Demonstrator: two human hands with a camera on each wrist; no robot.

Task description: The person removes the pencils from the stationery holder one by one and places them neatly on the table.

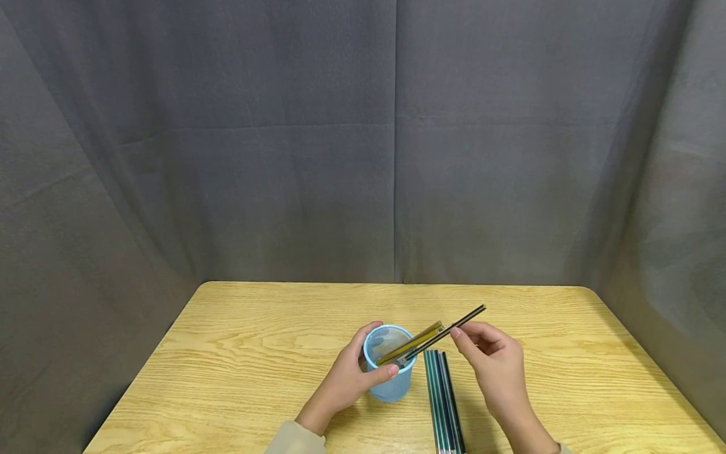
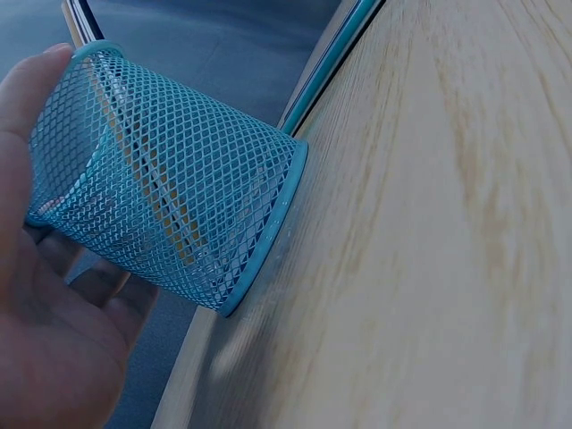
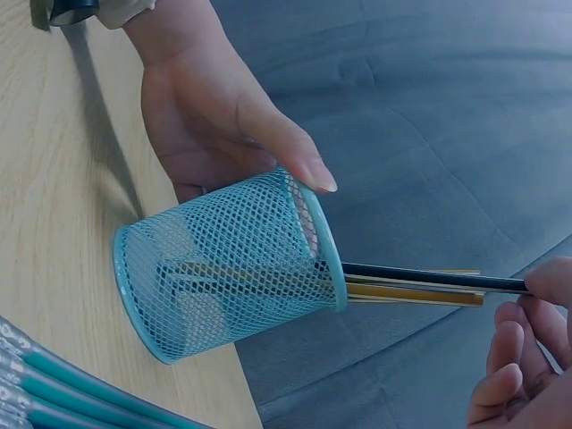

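A light blue mesh pencil cup (image 1: 391, 386) stands on the wooden table. My left hand (image 1: 347, 377) holds it near the rim, the thumb across its front side and the fingers behind. Several yellow-gold pencils (image 1: 409, 345) lean out of the cup to the right. Among them slants a black striped pencil (image 1: 468, 314), its lower end inside the cup. My right hand (image 1: 501, 364) pinches this pencil between thumb and forefinger near its upper part; in the right wrist view the other fingers (image 3: 499, 393) curl loosely.
Just right of the cup, several green and dark pencils (image 1: 442, 403) lie side by side on the table (image 1: 255, 353). Grey cloth (image 1: 306, 189) hangs behind the table and at both sides.
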